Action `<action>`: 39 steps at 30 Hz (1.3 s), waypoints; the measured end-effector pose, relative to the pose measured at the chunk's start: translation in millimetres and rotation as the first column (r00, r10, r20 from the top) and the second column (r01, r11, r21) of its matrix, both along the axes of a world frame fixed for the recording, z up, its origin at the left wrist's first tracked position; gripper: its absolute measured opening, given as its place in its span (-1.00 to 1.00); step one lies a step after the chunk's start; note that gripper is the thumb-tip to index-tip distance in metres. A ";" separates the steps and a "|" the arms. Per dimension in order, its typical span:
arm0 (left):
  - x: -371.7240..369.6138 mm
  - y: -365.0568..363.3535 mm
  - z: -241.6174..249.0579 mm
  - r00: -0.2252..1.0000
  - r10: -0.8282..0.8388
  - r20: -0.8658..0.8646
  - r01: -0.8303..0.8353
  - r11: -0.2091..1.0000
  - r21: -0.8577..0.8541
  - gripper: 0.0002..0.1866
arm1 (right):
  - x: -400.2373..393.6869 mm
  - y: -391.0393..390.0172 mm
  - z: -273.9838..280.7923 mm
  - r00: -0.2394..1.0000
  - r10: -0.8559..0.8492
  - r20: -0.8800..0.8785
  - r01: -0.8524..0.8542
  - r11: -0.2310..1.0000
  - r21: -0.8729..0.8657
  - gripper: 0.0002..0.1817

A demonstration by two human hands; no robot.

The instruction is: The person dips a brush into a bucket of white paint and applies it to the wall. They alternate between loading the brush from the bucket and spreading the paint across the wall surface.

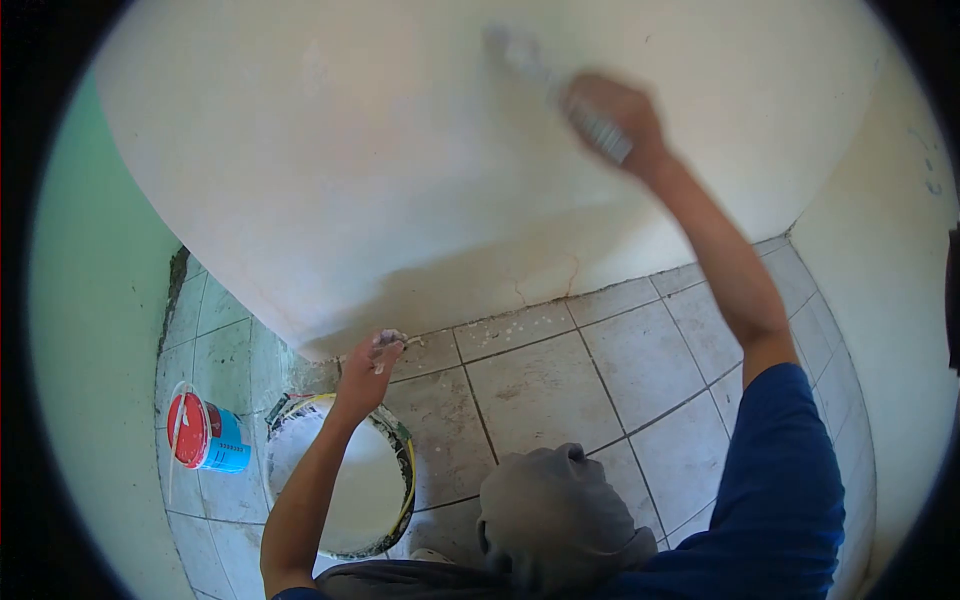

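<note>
Wall [400, 150]: I am seeing cream paint covering most of it; a bare, cracked strip below my hands is remaining.
Floor [540, 390]: grey tiles, splattered.
Bucket [350, 490]: sitting under my left hand [372, 362], which is pinching something small.
Right hand [610, 115]: gripping the brush [560, 85], stroking high.

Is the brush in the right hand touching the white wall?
Cannot tell. In the head view the right hand holds the brush up against the white wall, but the bristle end is blurred, so neither contact nor gap shows plainly.
</note>
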State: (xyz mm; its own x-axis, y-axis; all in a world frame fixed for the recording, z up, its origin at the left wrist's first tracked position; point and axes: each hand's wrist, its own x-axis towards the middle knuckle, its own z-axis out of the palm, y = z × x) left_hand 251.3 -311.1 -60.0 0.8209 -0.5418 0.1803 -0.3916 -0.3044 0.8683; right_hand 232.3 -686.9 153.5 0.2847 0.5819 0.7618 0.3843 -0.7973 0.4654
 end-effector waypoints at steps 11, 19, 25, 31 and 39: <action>-3.0 16.4 -11.6 0.999 0.023 -0.022 -0.022 0.997 0.071 -0.77 | 1.0 13.4 -154.9 0.728 0.023 -0.685 0.022 0.998 0.057 -0.68; -2.4 2.3 2.3 1.000 -0.024 -0.001 0.024 0.999 0.037 -0.79 | -22.0 15.8 89.8 0.991 0.082 0.106 -0.097 0.985 0.142 -0.83; -2.9 8.2 -8.9 0.996 -0.022 0.088 0.016 0.998 0.067 -0.78 | 13.6 26.4 -92.8 0.967 -0.024 -0.254 0.013 0.999 -0.043 -0.73; -11.8 22.8 2.1 0.996 -0.051 0.067 0.048 0.997 0.054 -0.78 | 3.4 67.8 -188.7 0.613 -0.020 -0.790 0.023 1.000 -0.007 -0.75; -7.9 16.9 6.3 0.994 -0.026 0.103 0.023 0.999 0.025 -0.81 | 6.3 79.1 66.9 0.972 0.218 -0.087 -0.205 0.969 0.135 -0.81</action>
State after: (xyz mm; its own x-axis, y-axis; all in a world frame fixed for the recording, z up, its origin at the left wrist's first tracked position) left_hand 243.4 -294.2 -53.6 0.7851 -0.5665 0.2505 -0.4864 -0.3135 0.8156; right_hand 238.6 -607.8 220.4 0.2443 0.5395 0.8058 0.5905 -0.7419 0.3177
